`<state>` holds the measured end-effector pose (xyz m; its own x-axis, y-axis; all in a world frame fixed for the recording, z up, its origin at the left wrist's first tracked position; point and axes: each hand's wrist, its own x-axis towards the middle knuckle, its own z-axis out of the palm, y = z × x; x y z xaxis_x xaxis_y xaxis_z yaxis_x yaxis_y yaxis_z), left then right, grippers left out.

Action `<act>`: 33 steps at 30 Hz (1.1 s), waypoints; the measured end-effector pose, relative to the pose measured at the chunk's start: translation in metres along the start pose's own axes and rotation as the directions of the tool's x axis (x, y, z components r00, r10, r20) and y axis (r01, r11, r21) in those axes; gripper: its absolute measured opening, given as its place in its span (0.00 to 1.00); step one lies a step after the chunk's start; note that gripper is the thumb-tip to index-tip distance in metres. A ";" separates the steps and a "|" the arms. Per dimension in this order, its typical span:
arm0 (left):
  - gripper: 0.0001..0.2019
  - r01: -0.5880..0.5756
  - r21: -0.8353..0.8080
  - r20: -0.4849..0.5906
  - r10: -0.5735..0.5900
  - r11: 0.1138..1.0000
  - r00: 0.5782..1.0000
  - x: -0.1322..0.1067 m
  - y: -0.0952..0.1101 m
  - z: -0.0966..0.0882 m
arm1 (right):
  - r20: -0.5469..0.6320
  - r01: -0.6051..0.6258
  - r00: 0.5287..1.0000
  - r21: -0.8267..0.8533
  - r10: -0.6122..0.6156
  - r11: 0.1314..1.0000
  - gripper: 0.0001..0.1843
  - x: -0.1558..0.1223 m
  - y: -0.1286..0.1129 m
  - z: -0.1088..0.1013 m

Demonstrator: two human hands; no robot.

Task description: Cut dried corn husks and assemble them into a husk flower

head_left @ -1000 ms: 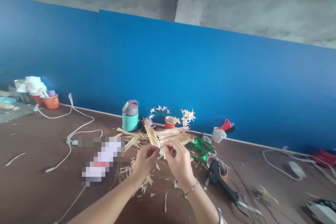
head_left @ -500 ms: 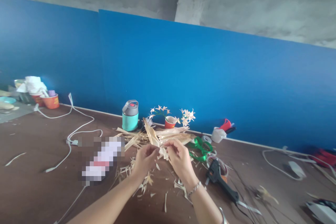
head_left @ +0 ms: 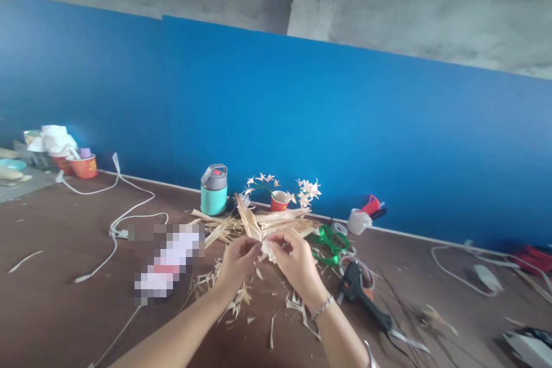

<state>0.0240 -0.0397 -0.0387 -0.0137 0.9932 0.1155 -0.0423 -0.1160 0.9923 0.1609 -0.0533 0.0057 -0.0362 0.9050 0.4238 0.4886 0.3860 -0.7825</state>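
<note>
My left hand and my right hand meet fingertip to fingertip over the table, just in front of a heap of dried corn husks. Both are closed in a pinch around a small pale piece of corn husk, largely hidden by the fingers. Narrow husk scraps lie scattered beneath and between my forearms. Behind the heap, small pale flowers on thin green stems arch out beside a red paper cup.
A teal lidded flask stands left of the heap. At right are green ribbon, a black glue gun and a white container with red-handled tools. White cables and a blurred-out pale object lie left.
My right hand and wrist have shifted very slightly, with the fingertips still meeting the left ones. Nothing else has visibly moved.
</note>
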 end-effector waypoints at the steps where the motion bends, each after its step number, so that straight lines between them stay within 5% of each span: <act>1: 0.11 -0.004 0.001 -0.001 0.004 1.000 1.000 0.000 -0.001 0.000 | 0.001 0.004 1.000 0.004 -0.004 1.000 0.07 0.000 0.000 0.000; 11: 0.11 -0.023 0.003 -0.004 0.023 1.000 1.000 0.002 -0.002 -0.001 | 0.022 -0.142 0.990 0.248 0.141 0.958 0.05 -0.001 0.009 0.003; 18: 0.11 0.014 -0.005 0.001 -0.014 1.000 1.000 0.000 0.001 0.000 | 0.070 -0.196 0.980 0.237 0.184 0.952 0.08 0.000 0.003 0.001; 33: 0.12 -0.024 0.052 0.037 0.022 0.998 0.999 -0.002 0.002 0.000 | -0.017 0.110 0.993 -0.165 -0.115 0.980 0.10 -0.004 0.006 0.006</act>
<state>0.0244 -0.0420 -0.0372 0.0223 0.9900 0.1391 0.0102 -0.1394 0.9902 0.1593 -0.0535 -0.0034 -0.0770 0.8515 0.5187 0.6188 0.4488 -0.6448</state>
